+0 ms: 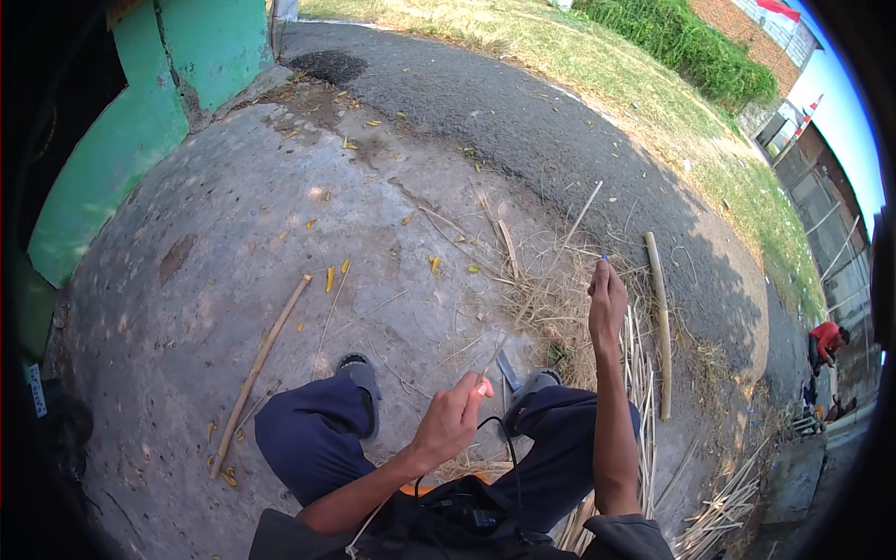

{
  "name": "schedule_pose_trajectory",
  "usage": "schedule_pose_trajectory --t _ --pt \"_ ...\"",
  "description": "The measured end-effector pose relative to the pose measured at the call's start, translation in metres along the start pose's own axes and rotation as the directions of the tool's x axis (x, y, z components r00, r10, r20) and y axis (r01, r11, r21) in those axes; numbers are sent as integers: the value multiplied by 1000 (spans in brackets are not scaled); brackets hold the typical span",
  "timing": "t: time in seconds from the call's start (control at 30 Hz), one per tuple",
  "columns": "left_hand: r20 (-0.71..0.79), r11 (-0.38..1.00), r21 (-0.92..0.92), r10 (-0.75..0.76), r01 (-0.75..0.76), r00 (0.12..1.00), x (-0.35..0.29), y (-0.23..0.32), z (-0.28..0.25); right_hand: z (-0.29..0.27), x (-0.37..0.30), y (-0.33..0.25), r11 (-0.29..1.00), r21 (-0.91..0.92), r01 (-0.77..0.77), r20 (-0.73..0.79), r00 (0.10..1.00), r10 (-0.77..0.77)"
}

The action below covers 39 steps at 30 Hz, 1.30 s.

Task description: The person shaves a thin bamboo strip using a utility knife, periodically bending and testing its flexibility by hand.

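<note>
My left hand (pixel 453 420) is closed in a pinch on a thin bamboo strip (pixel 497 352), which slants up and away from the fingers toward the far right. My right hand (pixel 607 301) is raised to the right and closed around something small. Only a blue tip (pixel 605 257) shows above its fingers, so the kind cannot be made out. A flat metal blade (pixel 509 371) shows beside my right shoe, its other end hidden by my leg. Bamboo shavings (pixel 555 299) lie in a heap beyond the hands.
A brown stick (pixel 261 373) lies to the left, a thicker bamboo pole (pixel 659 327) to the right. Long split strips (pixel 642 401) run beside my right leg; another pile (pixel 723 509) lies lower right. A person in red (pixel 825 343) crouches at far right. A green wall (pixel 112 177) stands left.
</note>
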State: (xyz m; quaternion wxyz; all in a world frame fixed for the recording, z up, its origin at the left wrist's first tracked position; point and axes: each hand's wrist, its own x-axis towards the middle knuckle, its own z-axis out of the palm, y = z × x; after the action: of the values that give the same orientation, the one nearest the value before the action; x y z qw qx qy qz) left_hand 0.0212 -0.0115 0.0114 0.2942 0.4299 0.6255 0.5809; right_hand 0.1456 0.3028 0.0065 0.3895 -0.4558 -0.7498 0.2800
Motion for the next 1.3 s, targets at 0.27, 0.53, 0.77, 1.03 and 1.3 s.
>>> schedule_pose_trajectory --t 0.27,0.53,0.77,1.03,1.3 --pt "-46 998 56 -18 21 999 7 -1 -10 -6 -62 -50 933 327 -151 391 920 12" --pt "-20 984 175 2 1 1000 12 -15 6 6 -73 -55 879 432 -201 491 870 -42" --pt "58 980 188 -75 63 995 16 -13 10 9 -72 -44 902 384 -198 425 905 17" --pt "7 988 125 -96 95 995 25 0 4 -26 -31 -34 817 571 -85 -116 976 183" --pt "42 971 97 -225 220 974 19 -1 -15 -33 -50 -34 943 292 -159 185 977 108"
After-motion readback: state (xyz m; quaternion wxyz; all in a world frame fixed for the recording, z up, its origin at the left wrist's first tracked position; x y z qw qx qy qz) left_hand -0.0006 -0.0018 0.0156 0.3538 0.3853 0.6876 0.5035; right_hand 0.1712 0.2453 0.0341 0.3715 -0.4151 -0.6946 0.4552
